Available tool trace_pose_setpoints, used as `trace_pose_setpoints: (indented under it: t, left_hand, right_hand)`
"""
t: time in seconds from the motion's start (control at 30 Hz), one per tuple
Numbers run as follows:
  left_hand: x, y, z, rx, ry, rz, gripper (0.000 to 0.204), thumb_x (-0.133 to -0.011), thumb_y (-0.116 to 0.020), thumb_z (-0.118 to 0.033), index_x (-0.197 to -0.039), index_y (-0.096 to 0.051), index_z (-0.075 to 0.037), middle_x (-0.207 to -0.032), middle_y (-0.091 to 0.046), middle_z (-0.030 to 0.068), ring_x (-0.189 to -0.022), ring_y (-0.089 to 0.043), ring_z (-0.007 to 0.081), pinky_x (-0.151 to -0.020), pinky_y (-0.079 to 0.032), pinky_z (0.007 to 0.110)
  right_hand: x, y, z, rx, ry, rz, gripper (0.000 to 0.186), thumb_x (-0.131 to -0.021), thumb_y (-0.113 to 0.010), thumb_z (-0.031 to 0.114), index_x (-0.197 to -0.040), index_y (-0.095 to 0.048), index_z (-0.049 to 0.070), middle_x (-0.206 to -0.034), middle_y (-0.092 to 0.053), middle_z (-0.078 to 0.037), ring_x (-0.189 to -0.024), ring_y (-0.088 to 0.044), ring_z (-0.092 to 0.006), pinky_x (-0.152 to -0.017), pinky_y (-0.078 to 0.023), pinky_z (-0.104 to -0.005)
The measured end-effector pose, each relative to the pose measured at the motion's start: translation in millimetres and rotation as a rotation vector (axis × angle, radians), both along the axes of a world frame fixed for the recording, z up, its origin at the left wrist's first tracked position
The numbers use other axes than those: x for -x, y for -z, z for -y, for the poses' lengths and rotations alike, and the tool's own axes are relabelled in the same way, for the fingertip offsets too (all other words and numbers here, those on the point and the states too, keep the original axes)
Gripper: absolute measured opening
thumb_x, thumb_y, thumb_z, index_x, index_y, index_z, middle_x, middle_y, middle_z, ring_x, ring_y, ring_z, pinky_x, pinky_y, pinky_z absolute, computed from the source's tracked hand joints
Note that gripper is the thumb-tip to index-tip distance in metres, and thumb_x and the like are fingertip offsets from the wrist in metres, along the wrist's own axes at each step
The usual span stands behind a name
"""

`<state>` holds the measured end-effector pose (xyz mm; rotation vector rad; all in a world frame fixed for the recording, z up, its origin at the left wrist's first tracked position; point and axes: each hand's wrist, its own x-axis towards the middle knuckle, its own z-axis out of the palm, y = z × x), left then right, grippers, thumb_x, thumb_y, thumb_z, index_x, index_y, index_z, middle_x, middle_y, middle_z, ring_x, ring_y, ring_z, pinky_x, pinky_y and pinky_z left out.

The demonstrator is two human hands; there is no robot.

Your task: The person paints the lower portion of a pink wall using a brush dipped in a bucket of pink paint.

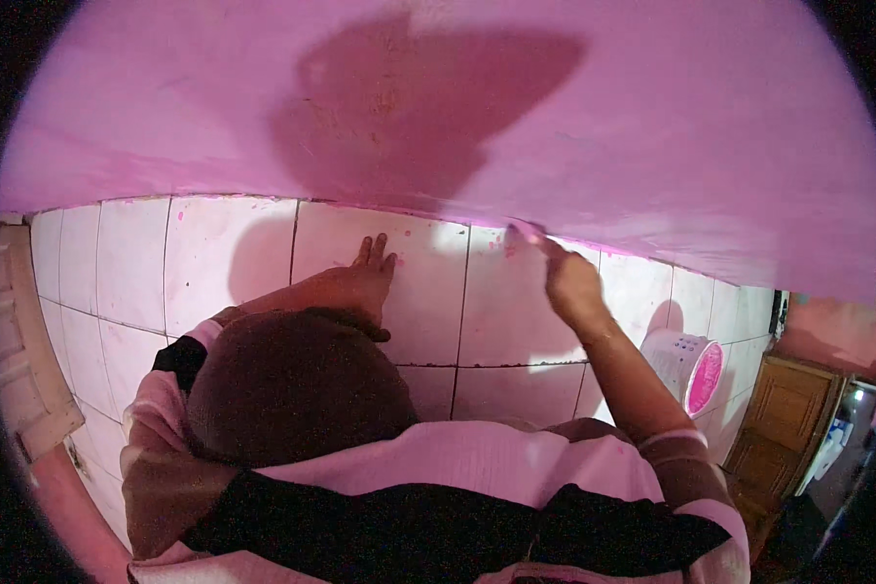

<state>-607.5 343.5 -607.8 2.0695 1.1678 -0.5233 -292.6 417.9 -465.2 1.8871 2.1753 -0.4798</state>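
Note:
My left hand (363, 288) rests on the white tiled floor (380, 336), fingers stretched out toward the base of the pink wall (711, 117). To its right, my right hand (574, 287) is closed around a small paintbrush (526, 232), most of whose handle is hidden in the fingers. The pink-covered brush end meets the line between wall and tiles. A white pail (664, 352) with bright pink paint (706, 378) in it is on the floor beyond my right forearm.
Pink spots dot the tiles along the wall. A dark bent knee (302, 389) is beside my left forearm. At the far left stands a pale wooden panel (39, 341), at the far right a brown wooden cabinet (786, 414). My shadow falls on the wall.

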Motion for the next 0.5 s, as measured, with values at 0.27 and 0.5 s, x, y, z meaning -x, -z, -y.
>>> trace_pose_setpoints:
  t: [0.27,0.5]
  left_hand:
    - [-5.7,-30.1,-2.6,0.118,-0.116,-0.041,0.145,-0.043,-0.071,-0.075,-0.140,-0.004,0.010,-0.139,0.015,0.0410,-0.128,0.012,0.0587,-0.105,-0.006,0.063]
    - [-2.8,-37.4,6.5,0.079,-0.054,-0.078,0.142,-0.044,-0.073,-0.070,-0.139,-0.006,0.010,-0.140,0.012,0.0403,-0.129,0.010,0.0575,-0.105,-0.010,0.062]
  right_hand:
    - [106.1,-26.7,15.0,0.063,-0.486,-0.281,0.053,-0.081,-0.051,0.008,-0.133,-0.042,0.014,-0.092,-0.060,-0.023,-0.084,-0.059,-0.0392,-0.073,-0.049,-0.0465]
    - [193.0,48.0,1.7,-0.042,-0.584,-0.585,0.049,-0.079,-0.054,0.012,-0.127,-0.044,0.008,-0.097,-0.060,-0.023,-0.095,-0.059,-0.0357,-0.078,-0.050,-0.0445]
